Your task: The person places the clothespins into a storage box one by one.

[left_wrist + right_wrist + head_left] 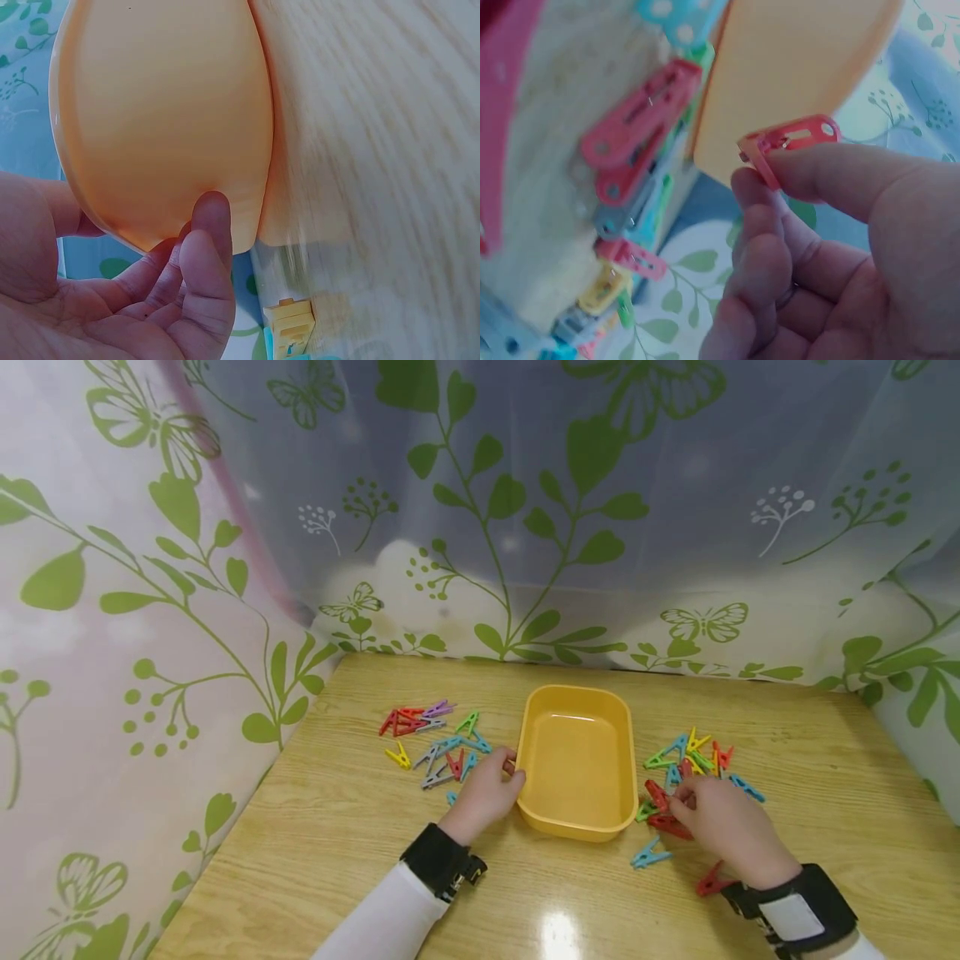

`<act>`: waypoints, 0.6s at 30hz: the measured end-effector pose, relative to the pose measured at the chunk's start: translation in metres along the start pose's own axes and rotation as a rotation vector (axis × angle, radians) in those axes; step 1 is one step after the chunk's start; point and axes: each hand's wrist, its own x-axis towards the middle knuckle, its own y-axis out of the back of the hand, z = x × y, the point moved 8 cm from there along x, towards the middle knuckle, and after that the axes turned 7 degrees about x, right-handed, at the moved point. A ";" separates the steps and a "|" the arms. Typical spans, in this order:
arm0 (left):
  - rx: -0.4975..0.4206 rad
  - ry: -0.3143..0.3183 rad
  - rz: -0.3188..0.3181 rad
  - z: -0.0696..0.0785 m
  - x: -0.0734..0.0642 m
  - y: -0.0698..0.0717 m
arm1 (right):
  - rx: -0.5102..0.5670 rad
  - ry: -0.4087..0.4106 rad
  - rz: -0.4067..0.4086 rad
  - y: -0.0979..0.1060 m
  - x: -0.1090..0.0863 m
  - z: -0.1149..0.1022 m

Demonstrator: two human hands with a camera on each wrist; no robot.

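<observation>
An empty yellow plastic tub stands on the wooden table between the hands. At its left side, my left hand holds the rim, with the thumb over the edge and fingertips against the outer wall. My right hand pinches a red clothespin between thumb and forefinger, just right of the tub. Below that hand lies a loose group of clothespins in red, green, blue and yellow, among them a red clothespin and a light blue clothespin.
Left of the tub is another scatter of clothespins, including a yellow clothespin and a purple clothespin. A red clothespin lies near the right wrist. Behind the wooden table hangs a leaf-patterned curtain.
</observation>
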 end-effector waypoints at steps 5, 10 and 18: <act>-0.001 0.004 0.000 0.001 -0.001 0.001 | 0.020 0.051 0.103 0.021 0.000 -0.008; 0.007 0.002 -0.001 0.001 -0.001 0.001 | 0.026 0.105 0.174 0.033 0.002 -0.028; 0.006 0.000 -0.009 0.001 -0.002 0.002 | 0.018 0.168 0.127 0.019 0.003 -0.063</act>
